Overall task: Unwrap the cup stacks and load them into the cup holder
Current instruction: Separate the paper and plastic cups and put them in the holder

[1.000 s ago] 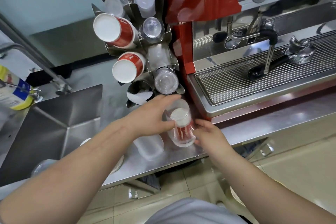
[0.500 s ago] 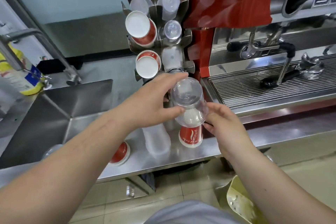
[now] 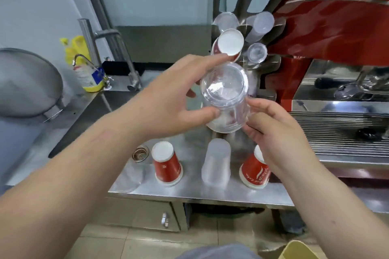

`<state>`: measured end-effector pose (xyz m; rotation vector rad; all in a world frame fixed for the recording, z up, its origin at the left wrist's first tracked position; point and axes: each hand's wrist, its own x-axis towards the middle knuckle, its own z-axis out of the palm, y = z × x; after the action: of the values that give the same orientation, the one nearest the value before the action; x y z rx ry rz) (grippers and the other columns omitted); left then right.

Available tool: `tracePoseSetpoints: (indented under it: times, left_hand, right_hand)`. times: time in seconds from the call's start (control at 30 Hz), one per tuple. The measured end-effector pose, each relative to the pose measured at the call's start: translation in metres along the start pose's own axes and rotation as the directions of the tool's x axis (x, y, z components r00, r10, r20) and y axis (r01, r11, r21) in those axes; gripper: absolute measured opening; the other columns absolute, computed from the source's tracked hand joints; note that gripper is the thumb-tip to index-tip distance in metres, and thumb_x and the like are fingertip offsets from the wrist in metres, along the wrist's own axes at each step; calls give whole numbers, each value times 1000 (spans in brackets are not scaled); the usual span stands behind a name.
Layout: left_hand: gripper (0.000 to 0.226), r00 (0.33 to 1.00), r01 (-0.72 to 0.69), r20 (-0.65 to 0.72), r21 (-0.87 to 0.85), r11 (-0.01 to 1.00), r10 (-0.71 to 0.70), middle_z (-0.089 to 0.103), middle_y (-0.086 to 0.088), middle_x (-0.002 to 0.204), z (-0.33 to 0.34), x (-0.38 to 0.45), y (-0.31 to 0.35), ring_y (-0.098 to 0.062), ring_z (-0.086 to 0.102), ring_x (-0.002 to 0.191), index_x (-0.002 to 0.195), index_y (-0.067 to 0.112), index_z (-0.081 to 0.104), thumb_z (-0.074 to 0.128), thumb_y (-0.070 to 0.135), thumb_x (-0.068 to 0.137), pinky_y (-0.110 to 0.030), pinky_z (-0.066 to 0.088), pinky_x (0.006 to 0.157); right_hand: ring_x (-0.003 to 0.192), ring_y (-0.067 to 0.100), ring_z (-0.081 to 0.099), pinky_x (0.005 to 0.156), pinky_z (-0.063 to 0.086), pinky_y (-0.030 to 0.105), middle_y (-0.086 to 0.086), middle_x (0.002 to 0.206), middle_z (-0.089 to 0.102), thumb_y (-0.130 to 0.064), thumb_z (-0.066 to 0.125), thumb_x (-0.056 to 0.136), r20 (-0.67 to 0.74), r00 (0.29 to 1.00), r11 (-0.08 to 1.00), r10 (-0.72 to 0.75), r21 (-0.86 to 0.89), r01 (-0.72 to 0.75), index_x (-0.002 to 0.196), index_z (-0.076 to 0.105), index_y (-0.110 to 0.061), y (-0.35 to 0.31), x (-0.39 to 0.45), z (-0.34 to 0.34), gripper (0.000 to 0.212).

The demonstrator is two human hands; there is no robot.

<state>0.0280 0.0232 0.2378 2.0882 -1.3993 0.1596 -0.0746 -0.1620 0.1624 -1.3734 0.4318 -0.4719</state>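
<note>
Above the steel surface [image 3: 189,192], just in front of the metal cup holder [image 3: 255,33], a stack of clear plastic cups [image 3: 226,99] hangs between both hands, base toward the camera and mouth tilted down and away. It looks light and thin-walled, so a hard squeeze would likely buckle it; the smooth plastic is probably slippery, and any wrapper on it cannot be made out. The best hold seems to be across the sides near the base, where the walls are stiffest, with support at the rim.

The left hand [image 3: 174,99] grasps the stack near its base, fingers arched over the top and thumb pressed under the near side, forearm reaching in from the lower left. The right hand [image 3: 271,130] cups the lower right wall with curled fingers, wrist bent inward.

Below, upside down on the surface, stand a red paper cup with a white base [image 3: 167,166], a frosted translucent cup stack [image 3: 215,164] and a second red paper cup [image 3: 253,171] partly hidden by the right hand. The holder already carries a red-and-white paper cup stack [image 3: 229,45] and clear ones. A red espresso machine [image 3: 336,27] stands to the right, a yellow bottle [image 3: 88,71] to the left.
</note>
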Motion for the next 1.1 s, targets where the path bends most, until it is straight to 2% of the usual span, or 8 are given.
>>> tracePoseSetpoints:
  times: [0.2,0.37,0.53,0.6,0.67,0.73,0.87,1.1]
  left_hand:
    - [79,987,123,-106,48,991,-118,45,15,128,-46,-43,-24,2,48,113,149,32,32,62,50,78,-14,47,91]
    - [77,953,239,-199,38,970,-227,47,11,127,-71,-86,-48,1,49,111,147,29,36,68,41,79,-17,48,90]
    - [77,923,345,-220,114,932,-315,49,8,129,-82,-133,-74,-8,51,108,147,30,36,62,47,77,-28,51,89]
    - [77,914,365,-231,104,925,-334,51,4,126,-80,-148,-85,-12,52,105,147,28,37,63,44,77,-28,51,86]
    - [76,897,389,-251,62,919,-363,52,3,123,-75,-158,-96,-11,51,103,146,26,39,66,41,77,-24,49,84]
    - [75,874,423,-262,-5,906,-410,52,4,125,-69,-168,-109,-7,50,105,145,28,41,70,38,76,-18,49,84]
    - [76,848,480,-217,-70,874,-483,46,13,123,-55,-180,-129,4,51,103,144,36,38,70,44,76,-19,49,85]
    - [75,825,528,-157,-130,839,-543,43,15,118,-27,-193,-153,7,50,96,144,36,39,74,36,78,-18,45,85]
  right_hand:
    - [94,19,66,82,51,32,4,109,70,-4,55,86,197,980,999,21,-34,-14,101,69,-24,5,8,65,29]
    - [99,18,68,93,53,41,-3,106,71,-11,57,83,310,951,988,10,-153,39,100,68,-33,17,6,127,31]
    - [101,9,65,97,49,41,-18,105,69,-51,62,66,400,913,964,78,-263,33,97,65,-47,41,-12,185,32]
    - [100,4,64,94,50,32,-18,108,68,-32,62,78,416,905,967,90,-256,22,105,64,-41,55,-15,201,28]
    - [91,-3,62,76,48,16,-20,109,64,-13,58,86,428,898,959,104,-282,23,113,58,-38,65,-17,212,37]
    - [85,3,65,68,50,17,-16,108,65,-11,58,86,421,899,940,121,-341,33,111,56,-45,77,-18,220,42]
    - [90,9,65,76,55,28,-7,115,62,-13,54,79,396,901,883,176,-468,33,106,53,-52,101,-19,228,47]
    - [93,7,61,72,43,18,-9,121,60,-14,57,82,364,894,828,260,-561,-12,119,54,-38,130,-21,230,44]
